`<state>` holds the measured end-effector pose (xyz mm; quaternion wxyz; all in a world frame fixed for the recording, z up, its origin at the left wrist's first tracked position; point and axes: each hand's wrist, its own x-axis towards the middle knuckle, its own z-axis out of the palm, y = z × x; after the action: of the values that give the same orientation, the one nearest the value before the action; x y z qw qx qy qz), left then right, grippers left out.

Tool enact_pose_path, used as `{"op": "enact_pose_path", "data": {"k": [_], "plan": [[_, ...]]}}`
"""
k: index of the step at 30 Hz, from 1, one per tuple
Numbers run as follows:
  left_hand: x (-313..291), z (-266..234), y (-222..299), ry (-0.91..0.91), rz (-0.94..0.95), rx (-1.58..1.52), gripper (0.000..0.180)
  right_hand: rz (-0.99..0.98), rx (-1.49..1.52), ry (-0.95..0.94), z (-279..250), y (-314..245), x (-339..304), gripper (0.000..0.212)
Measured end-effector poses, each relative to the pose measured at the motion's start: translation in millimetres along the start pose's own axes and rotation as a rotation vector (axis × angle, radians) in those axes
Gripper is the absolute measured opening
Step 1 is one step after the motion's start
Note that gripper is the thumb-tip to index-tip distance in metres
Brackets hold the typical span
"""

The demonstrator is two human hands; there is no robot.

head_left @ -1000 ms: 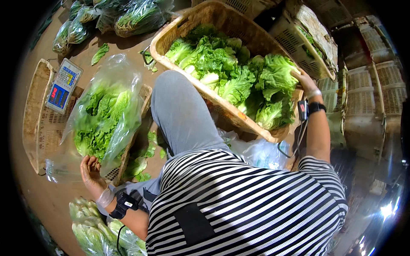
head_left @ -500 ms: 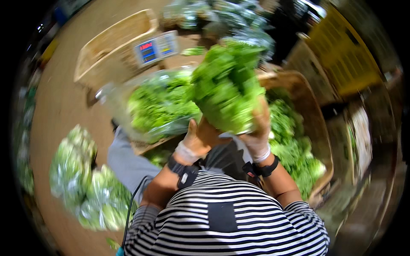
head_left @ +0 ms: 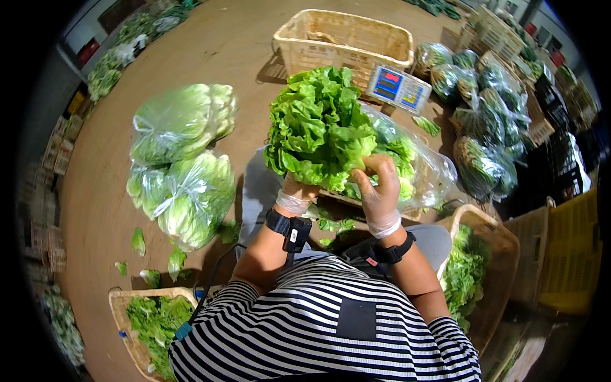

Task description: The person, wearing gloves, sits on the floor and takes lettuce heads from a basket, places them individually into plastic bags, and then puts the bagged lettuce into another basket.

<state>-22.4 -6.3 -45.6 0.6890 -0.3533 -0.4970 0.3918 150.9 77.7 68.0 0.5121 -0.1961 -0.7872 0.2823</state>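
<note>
A bushy head of green leaf lettuce is held up in front of me. My left hand is closed around its base from below, its fingers mostly hidden by the leaves. At the lettuce's right edge, my right hand pinches an outer leaf between thumb and fingers. Just behind and to the right lies an open clear plastic bag with more lettuce inside, partly covered by the held head. Beyond it stands a digital scale display with a lit red readout.
An empty-looking tan crate stands ahead. Filled bags of lettuce lie on the floor at left, bagged greens at far right. Lettuce crates flank me at lower left and right. Loose leaves litter the floor.
My view has turned left. The lettuce has tilted with its leafy side toward me, and my right hand has shifted from gripping its base to pinching an outer leaf.
</note>
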Motion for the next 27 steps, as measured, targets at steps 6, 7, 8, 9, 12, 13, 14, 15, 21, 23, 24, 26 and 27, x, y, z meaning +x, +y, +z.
{"op": "enact_pose_path", "data": {"k": [6,7,8,9,12,13,14,15,21,23,24,26,27], "plan": [[19,-11,-58,-0.121,0.844,1.669,0.066,0.281,0.673,0.325,36,9,-40,0.029],[20,-8,-60,-0.149,0.877,1.555,0.069,0.371,1.089,0.511,46,-1,-30,0.033],[14,-3,-55,-0.143,0.905,1.526,0.083,0.409,0.986,0.494,40,-10,-20,0.032],[14,0,-63,-0.217,0.928,1.398,0.089,0.444,0.884,0.477,31,-26,-3,0.03],[-10,17,-61,-0.293,0.935,1.504,0.091,0.452,0.847,0.222,31,-51,15,0.032],[-15,15,-68,-0.381,0.846,1.598,0.074,0.447,0.771,0.035,36,-73,18,0.035],[4,2,-91,-0.736,0.547,1.213,0.069,0.285,0.788,-0.307,44,-102,15,0.044],[6,0,-99,-0.906,0.412,1.014,0.067,0.016,0.69,-0.526,51,-126,15,0.054],[-24,11,-134,-0.194,1.118,2.066,0.07,-0.139,0.04,-0.324,58,-96,24,0.098],[-34,10,-105,-0.209,1.199,2.14,0.092,0.191,0.444,-0.395,75,-52,10,0.089],[-25,4,-127,-0.239,1.299,2.375,0.099,0.197,0.428,-0.369,71,-49,12,0.089],[-13,-5,-163,-0.196,1.317,2.504,0.112,0.425,0.914,-0.165,60,-44,11,0.072],[-18,-3,-162,-0.023,1.321,2.448,0.107,0.427,0.903,-0.143,54,-41,8,0.072]]}}
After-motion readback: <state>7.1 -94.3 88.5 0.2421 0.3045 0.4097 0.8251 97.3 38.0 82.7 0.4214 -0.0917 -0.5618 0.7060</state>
